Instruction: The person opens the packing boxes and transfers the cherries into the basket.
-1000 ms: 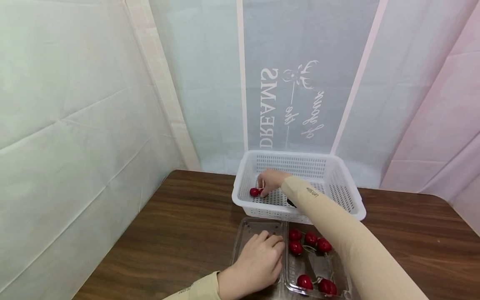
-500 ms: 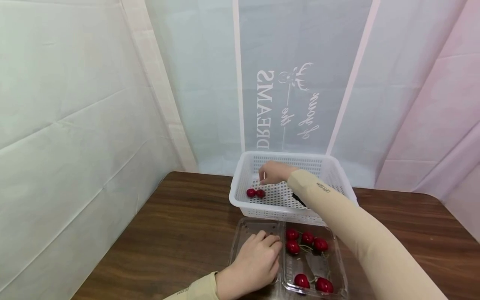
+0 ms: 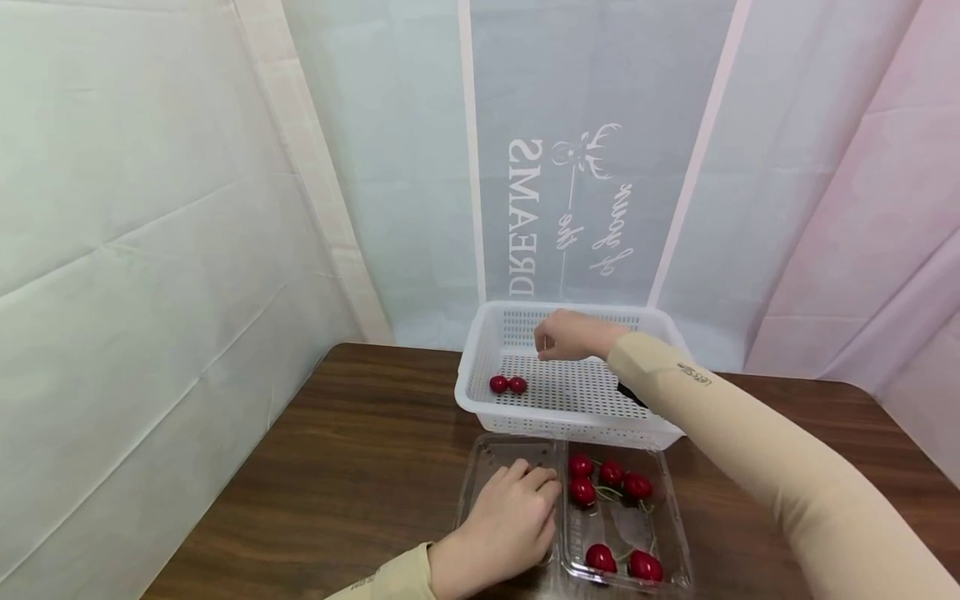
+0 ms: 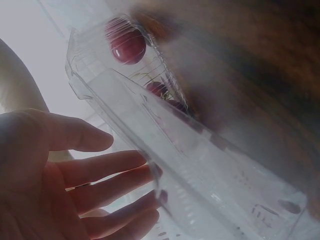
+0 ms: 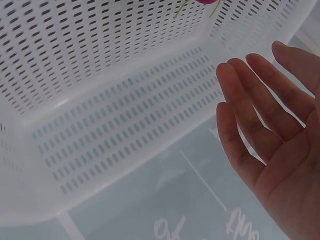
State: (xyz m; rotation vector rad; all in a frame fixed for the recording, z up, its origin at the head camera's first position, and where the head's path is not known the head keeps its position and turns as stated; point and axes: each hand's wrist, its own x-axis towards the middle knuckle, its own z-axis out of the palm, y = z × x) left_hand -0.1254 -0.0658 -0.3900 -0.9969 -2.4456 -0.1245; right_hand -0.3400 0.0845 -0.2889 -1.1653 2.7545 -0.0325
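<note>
My right hand (image 3: 576, 335) is over the white plastic basket (image 3: 469, 392), its fingers loosely bent and holding nothing. Two red cherries (image 3: 507, 384) lie side by side on the basket floor at the left. Below the basket is a clear plastic clamshell box (image 3: 678, 533), with several stemmed cherries (image 3: 611, 473) in its right half. My left hand (image 3: 501, 527) rests over the left half, the clear lid (image 3: 474, 475). In the left wrist view, relaxed left fingers (image 4: 107, 167) touch the edge of the clear plastic. The right wrist view shows the right palm bare.
A dark wood-grain table (image 3: 360, 450) bears the box and basket. Behind it hangs a pale curtain (image 3: 555, 125) with printed lettering, close to the basket's far side. A light fabric wall (image 3: 150, 250) stands at the left.
My right hand has let go of a cherry, which now lies beside another in the basket, and has risen and drawn back to the right. The left hand has stayed in place.
</note>
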